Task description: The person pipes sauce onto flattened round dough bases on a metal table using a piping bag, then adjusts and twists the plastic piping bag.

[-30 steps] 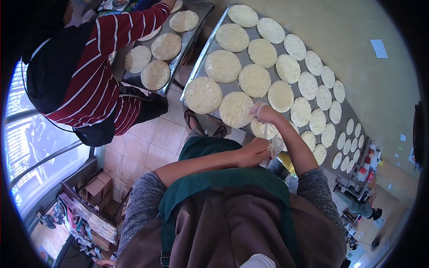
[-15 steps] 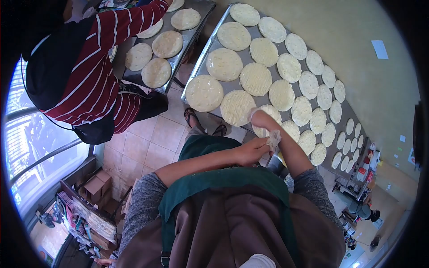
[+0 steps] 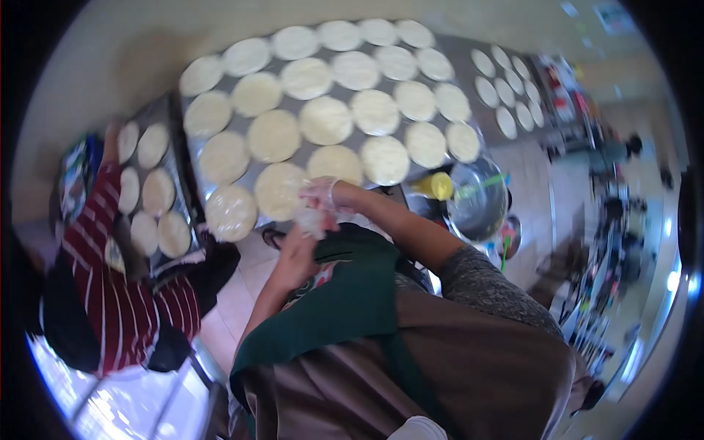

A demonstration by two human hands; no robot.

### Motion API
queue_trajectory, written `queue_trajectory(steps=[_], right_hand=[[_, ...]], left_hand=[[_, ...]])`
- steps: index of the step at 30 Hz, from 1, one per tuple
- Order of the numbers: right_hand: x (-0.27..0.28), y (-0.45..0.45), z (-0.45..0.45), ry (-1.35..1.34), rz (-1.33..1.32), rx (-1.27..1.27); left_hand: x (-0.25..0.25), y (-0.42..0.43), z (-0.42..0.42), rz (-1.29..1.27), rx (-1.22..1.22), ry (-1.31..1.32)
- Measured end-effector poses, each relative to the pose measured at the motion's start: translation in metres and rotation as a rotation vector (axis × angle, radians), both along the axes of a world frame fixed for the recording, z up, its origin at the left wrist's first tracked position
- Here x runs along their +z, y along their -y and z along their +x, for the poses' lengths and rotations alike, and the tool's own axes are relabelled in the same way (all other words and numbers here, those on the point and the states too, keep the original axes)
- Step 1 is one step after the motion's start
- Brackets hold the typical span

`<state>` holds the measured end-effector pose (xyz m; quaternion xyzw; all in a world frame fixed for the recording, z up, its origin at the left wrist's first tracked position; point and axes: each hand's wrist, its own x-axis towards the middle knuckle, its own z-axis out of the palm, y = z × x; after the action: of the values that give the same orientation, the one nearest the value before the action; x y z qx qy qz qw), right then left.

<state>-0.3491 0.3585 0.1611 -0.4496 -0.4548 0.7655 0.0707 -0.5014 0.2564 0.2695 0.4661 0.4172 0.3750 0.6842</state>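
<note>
My left hand (image 3: 295,257) is closed, with a crumpled clear plastic glove (image 3: 311,221) at its fingertips. My right hand (image 3: 326,195) wears a clear plastic glove and has its bent fingers on the same crumpled plastic; motion blurs the fingers. Both hands meet in front of my green apron (image 3: 323,293), over the near edge of a large metal table (image 3: 282,170). Rows of flat round pale dough discs cover this table. One disc (image 3: 281,192) lies just beyond my hands, and another disc (image 3: 231,213) sits to their left.
A person in a striped red shirt (image 3: 110,271) reaches over a second tray (image 3: 176,183) of discs at left. Right of my hands stand a yellow container (image 3: 440,186) and a metal bowl (image 3: 469,220) with a green-handled tool (image 3: 488,185). Smaller discs (image 3: 506,92) lie farther right.
My view has swung round, so the large table now lies straight ahead and the bowl shows at right. My right hand has come to the plastic glove at my left hand.
</note>
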Motion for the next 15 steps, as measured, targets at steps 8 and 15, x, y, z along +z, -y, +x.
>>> queue_trajectory(steps=[8, 15], right_hand=[[-0.005, 0.08, 0.075, -0.399, -0.483, -0.783], [-0.033, 0.148, 0.163, -0.477, -0.364, -1.096]], left_hand=[[0.015, -0.01, 0.039, 0.248, 0.021, -0.293], [-0.009, -0.016, 0.101, 0.22, -0.338, -0.345]])
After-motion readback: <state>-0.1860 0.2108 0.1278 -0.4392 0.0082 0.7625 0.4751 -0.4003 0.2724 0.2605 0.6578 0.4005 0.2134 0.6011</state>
